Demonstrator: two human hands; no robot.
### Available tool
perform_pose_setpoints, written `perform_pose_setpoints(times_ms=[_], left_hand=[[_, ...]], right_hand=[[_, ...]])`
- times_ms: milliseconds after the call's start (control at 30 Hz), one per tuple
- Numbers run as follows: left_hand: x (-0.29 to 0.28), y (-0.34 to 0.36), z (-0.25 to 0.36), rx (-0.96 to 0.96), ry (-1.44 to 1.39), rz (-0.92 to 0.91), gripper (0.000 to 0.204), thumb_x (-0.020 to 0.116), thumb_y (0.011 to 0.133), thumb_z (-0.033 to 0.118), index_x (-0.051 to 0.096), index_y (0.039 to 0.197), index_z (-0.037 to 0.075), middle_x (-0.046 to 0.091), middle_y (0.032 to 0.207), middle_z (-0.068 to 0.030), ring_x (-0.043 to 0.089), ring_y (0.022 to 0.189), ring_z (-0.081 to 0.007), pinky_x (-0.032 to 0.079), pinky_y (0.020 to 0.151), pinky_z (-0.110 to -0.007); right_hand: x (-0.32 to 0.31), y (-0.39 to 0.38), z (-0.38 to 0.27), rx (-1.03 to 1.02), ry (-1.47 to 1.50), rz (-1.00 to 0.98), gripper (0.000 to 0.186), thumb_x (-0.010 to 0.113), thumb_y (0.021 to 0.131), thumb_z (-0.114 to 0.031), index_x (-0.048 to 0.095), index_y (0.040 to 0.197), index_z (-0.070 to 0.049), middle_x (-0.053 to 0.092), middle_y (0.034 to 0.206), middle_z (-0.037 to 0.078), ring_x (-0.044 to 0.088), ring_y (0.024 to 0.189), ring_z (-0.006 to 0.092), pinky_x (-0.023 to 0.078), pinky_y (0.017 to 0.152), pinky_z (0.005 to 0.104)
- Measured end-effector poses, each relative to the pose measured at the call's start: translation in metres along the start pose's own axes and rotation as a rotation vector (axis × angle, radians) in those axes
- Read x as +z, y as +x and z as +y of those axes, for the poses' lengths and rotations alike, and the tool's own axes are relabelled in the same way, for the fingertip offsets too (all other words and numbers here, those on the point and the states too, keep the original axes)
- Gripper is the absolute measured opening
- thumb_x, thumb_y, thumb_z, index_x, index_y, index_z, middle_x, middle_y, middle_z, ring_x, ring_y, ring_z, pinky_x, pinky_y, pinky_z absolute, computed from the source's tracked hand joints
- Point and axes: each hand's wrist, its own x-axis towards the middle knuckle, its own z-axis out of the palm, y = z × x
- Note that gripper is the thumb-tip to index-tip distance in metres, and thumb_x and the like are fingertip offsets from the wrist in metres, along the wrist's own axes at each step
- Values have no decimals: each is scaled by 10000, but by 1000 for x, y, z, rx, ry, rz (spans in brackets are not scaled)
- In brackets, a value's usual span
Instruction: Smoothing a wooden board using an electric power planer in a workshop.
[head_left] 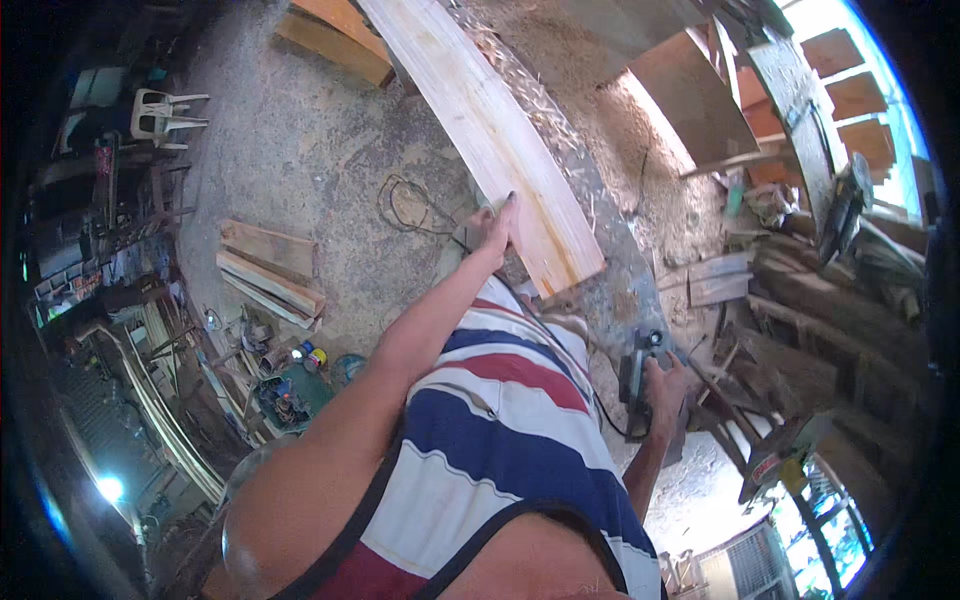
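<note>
Dim workshop, dusty grey concrete floor [335,135]. Long pale wooden plank with brown streak [490,130] lies on grey bench [622,265], curled shavings [520,80] alongside. Some planing looks done; what's left, can't tell. Left hand [490,238] at plank's left edge, right hand [664,385] on black power tool [632,375]; can't tell if either set of fingers is closed. Plank's near end by striped shirt [500,385]; room leftward, looped dark cord [410,222] there.

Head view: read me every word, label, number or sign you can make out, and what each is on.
Nothing is legible.
Wooden board at the left hand: no readable writing.
Dark power tool at the right hand: no readable marking.
Red-and-white patch, lower right: too small and blurred.
Yellow round object, left: too small to read.
</note>
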Motion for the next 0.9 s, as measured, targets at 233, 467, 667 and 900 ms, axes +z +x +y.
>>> perform_pose_setpoints(times_ms=[233, 467, 667, 900], left_hand=[[20, -31, -7, -58, -376, -546, 979, 437, 1009, 790, 309, 1654, 66, 468, 1628, -171, 459, 1497, -347, 362, 1258, -536], [27, -28, -4, 30, -282, -513, 981, 436, 1011, 791, 280, 1671, 82, 423, 1666, -135, 439, 1509, -331, 363, 1254, -499], [8, -9, -11, -6, -158, -473, 852, 362, 1093, 671, 255, 1677, 60, 390, 1670, -160, 433, 1491, -372, 356, 1259, -550], [19, -20, 4, 97, -193, -282, 815, 428, 1095, 624, 228, 1689, 103, 304, 1700, -196, 373, 1527, -382, 335, 1264, -587]], right_hand=[[-1, -4, 72, -233, 123, 28, 625, 772, 895, -260, 615, 1477, -94, 737, 1235, 263, 751, 1107, 330, 552, 983, 365], [7, 44, 93, -483, 209, -65, 639, 763, 867, -238, 604, 1483, -175, 743, 1246, 217, 747, 1098, 353, 568, 985, 415], [3, 40, 95, -430, 183, -146, 661, 757, 829, -308, 614, 1463, -189, 692, 1376, 167, 670, 1249, 373, 526, 1079, 455], [38, 45, -16, -587, -3, 351, 365, 774, 815, -252, 691, 1087, -24, 666, 1085, 195, 649, 1072, 406, 526, 948, 520]])
